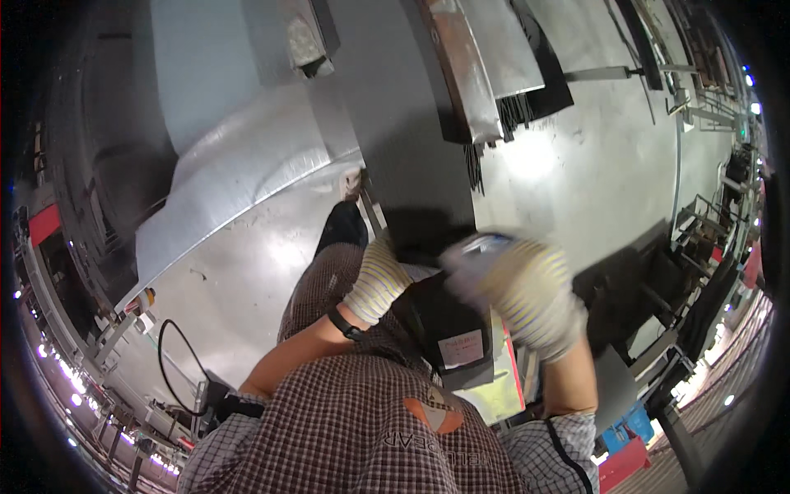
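Observation:
My left hand, in a cream knitted glove with coloured stripes, is at the left edge of a long dark grey sheet on the bench. Its fingers run into the shadow there, so their grip is hidden. To the right, my right hand wears a matching glove and is smeared by motion. Its fingers are curled round a small shiny bluish-silver thing whose kind does not show. Below and between the hands is a black surface with a white printed label.
A rust-brown and silver metal bar lies at the far right of the sheet, beside thin black strips. Silvery film covers the left part of the bench. A black cable loops at lower left; a blue bin is at lower right.

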Tool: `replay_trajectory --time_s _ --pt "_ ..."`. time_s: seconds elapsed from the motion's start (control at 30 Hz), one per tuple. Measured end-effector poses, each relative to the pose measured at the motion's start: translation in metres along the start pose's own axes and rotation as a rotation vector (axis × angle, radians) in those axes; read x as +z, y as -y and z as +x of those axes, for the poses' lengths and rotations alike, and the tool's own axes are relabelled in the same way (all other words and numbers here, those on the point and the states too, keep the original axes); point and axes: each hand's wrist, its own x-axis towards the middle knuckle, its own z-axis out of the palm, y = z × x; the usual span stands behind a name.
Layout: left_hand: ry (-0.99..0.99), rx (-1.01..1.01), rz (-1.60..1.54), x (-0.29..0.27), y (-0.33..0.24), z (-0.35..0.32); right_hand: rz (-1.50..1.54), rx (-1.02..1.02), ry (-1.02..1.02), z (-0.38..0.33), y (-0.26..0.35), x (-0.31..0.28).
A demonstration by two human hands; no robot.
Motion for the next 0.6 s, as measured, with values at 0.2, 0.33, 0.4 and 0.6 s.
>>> replay_trajectory --time_s 0.2,0.33,0.4,0.6 --pt "0.013 -0.122 -0.070 0.011 -0.020 -0.002 0.181 0.260 -0.162 0.047 -0.110 0.122" --pt "-0.022 -0.198 -0.045 0.017 -0.087 0.030 0.638 0.558 -0.218 0.061 -0.126 0.184" --pt "0.121 -0.187 -0.043 0.013 -0.105 0.043 0.881 0.368 -0.579 0.053 -0.114 0.166" --pt "0.113 -0.095 0.608 0.010 -0.066 -0.002 0.296 0.368 0.023 0.025 -0.051 0.061"
